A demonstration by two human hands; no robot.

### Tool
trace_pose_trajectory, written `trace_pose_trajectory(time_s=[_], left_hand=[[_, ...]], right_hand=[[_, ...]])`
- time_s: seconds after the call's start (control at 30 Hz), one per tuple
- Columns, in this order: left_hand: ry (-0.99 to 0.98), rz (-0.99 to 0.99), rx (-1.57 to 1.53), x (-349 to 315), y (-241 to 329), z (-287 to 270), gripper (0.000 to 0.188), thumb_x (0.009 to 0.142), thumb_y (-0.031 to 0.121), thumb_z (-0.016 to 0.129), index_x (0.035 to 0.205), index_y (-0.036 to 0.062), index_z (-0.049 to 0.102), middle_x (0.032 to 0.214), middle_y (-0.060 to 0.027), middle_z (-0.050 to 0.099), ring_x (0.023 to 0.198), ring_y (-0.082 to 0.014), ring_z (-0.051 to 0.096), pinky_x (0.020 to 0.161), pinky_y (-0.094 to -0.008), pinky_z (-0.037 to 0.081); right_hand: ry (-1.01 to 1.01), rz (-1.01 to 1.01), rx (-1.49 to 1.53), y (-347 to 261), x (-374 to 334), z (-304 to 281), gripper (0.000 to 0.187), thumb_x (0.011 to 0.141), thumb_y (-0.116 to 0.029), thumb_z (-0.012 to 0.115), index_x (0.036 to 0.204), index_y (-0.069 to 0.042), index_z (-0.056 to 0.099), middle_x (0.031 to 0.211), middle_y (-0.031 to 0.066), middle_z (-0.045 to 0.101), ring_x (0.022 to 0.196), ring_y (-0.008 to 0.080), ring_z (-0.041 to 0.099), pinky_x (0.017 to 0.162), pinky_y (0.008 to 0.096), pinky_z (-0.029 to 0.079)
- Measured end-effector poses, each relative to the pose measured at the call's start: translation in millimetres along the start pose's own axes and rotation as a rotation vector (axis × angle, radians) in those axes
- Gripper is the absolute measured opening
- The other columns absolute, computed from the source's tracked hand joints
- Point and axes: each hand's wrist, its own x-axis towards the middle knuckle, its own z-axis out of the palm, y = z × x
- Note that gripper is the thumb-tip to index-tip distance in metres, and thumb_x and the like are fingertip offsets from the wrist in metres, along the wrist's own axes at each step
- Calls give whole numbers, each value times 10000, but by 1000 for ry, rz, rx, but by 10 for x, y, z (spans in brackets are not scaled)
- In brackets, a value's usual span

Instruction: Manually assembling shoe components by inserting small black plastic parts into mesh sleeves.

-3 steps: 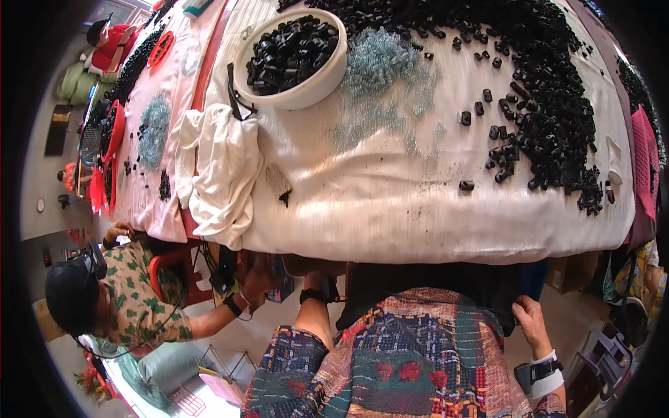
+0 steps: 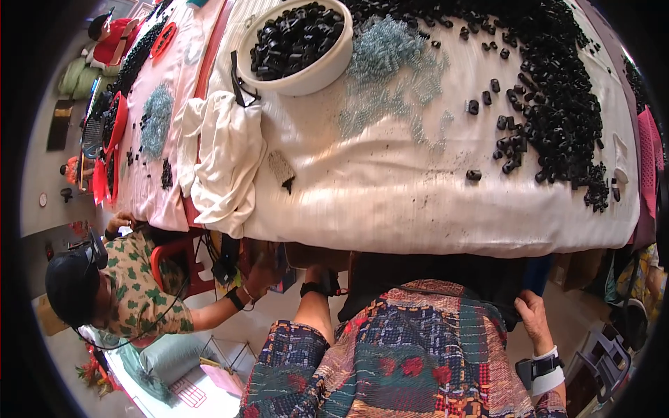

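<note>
Below the table's front edge, my right hand (image 2: 532,311) grips the side of a black cloth (image 2: 432,272) across my lap, fingers curled in. A dark strap and a white band circle that wrist. My left hand (image 2: 319,276) reaches under the table edge in shadow, near the cloth's other side; its fingers are hidden. On the white tablecloth (image 2: 390,202) stands a white tub (image 2: 306,85) full of small black plastic parts (image 2: 296,42). Beside it lies a heap of pale blue small springs or coils (image 2: 387,52). A large pile of black parts (image 2: 564,125) spreads along the right.
A crumpled white cloth (image 2: 226,164) and a mesh-like scrap (image 2: 281,167) lie left of the middle. At left, a co-worker in a black cap (image 2: 73,289) sits by a red chair (image 2: 191,279). A pink perforated basket (image 2: 649,160) is at the right edge.
The view has shifted slightly, so the table appears a little higher and further right. Both my hands keep nearly the same places.
</note>
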Motion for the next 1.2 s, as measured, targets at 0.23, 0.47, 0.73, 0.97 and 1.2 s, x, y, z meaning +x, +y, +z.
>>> trace_pose_trajectory(time_s=[0.23,0.47,0.73,0.97,1.2], left_hand=[[37,29,-158,-290,92,294,194,805,246,554,888,76,599,788,-87,600,567,-204,529,449,-322,415],[30,51,-82,-382,127,194,269,795,272,525,886,29,593,760,-117,599,583,-257,561,470,-352,441],[98,221,238,201,-338,182,173,824,190,523,812,40,610,628,-118,580,498,-241,550,464,-356,449],[368,517,578,40,-192,-185,195,772,162,603,931,72,670,871,-104,664,809,-248,647,718,-344,513],[723,624,834,-1032,1077,-168,251,725,182,684,946,82,618,835,-58,652,759,-252,643,667,-381,507]], right_hand=[[120,-175,-188,98,74,40,262,771,-193,598,869,43,544,670,96,530,624,181,510,589,325,429],[-21,-497,-628,-602,-34,-110,264,690,-134,664,884,10,556,689,165,575,644,321,588,585,364,460],[-161,-767,-561,-1589,-70,-74,278,633,-61,686,885,-25,575,608,69,586,552,227,579,554,321,429],[-24,-1228,-678,-2314,285,243,273,692,-56,686,931,-15,560,742,101,569,675,284,559,607,361,434],[123,-1413,-397,-3041,702,756,270,790,-82,634,1025,18,547,786,159,574,679,304,590,620,359,482]])
